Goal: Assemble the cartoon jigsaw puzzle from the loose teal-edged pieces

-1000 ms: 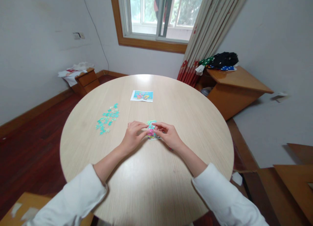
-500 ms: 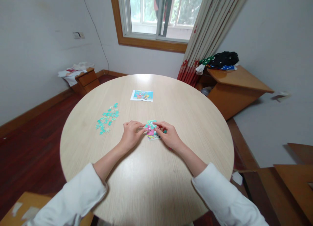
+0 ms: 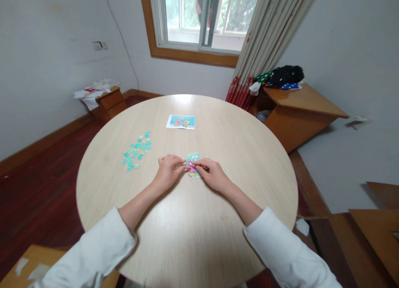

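Observation:
A partly joined jigsaw puzzle (image 3: 193,156) lies on the table in front of me, showing pink, green and yellow cartoon shapes. My left hand (image 3: 169,171) pinches its left edge between thumb and fingertips. From the other side my right hand (image 3: 215,174) reaches over the puzzle, thumb and fingers pressed together on its pink middle. Those fingers cover the puzzle's right part, and any single piece between them is too small to make out. Off to the left, loose turquoise and pale puzzle pieces (image 3: 136,151) are spread in a slanting group.
A printed cartoon picture (image 3: 181,121) rests farther back on the round wooden table (image 3: 187,234). Behind it are a window and a long curtain (image 3: 264,43). On the right, a tilted wooden cabinet (image 3: 305,109) carries bunched cloth (image 3: 285,76).
My right hand's fingertips have shifted slightly left and down across the puzzle, uncovering more of its top right part. My left hand stays almost where it was.

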The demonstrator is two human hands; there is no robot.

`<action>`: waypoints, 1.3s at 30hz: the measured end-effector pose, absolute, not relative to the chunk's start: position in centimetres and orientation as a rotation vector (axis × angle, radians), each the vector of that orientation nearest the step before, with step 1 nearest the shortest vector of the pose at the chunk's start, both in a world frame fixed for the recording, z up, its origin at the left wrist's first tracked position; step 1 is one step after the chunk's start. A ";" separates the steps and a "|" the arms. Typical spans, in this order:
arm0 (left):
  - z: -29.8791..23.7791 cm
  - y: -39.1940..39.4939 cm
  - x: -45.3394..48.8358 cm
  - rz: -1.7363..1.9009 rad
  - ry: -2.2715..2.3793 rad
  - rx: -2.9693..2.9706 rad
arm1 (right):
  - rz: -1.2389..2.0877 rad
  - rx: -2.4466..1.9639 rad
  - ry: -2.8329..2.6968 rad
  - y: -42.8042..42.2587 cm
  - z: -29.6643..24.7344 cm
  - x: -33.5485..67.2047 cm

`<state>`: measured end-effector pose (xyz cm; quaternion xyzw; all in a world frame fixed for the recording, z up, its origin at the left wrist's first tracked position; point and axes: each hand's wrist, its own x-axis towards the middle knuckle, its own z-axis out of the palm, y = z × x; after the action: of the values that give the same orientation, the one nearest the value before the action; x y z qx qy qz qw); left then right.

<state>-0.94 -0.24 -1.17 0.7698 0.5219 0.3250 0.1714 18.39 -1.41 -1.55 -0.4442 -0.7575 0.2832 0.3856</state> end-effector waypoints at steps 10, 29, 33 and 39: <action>-1.2 -0.3 -0.9 0.977 1.447 2.185 | 0.896 -1.043 -1.938 -1.8 -0.7 18.0; -1.3 -0.2 -0.8 0.882 1.446 2.140 | 0.782 -1.133 -2.097 -1.5 -1.2 18.2; -1.3 -0.2 -0.8 0.882 1.468 2.146 | 0.744 -1.161 -2.137 -1.6 -1.1 18.3; -1.2 -0.2 -0.8 0.885 1.471 2.151 | 0.722 -1.171 -2.168 -1.7 -1.0 18.3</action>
<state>-0.78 -0.22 -1.22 0.7670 0.5243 0.3154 0.1935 18.30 -1.67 -1.02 -0.4374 -0.8099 0.2695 0.2831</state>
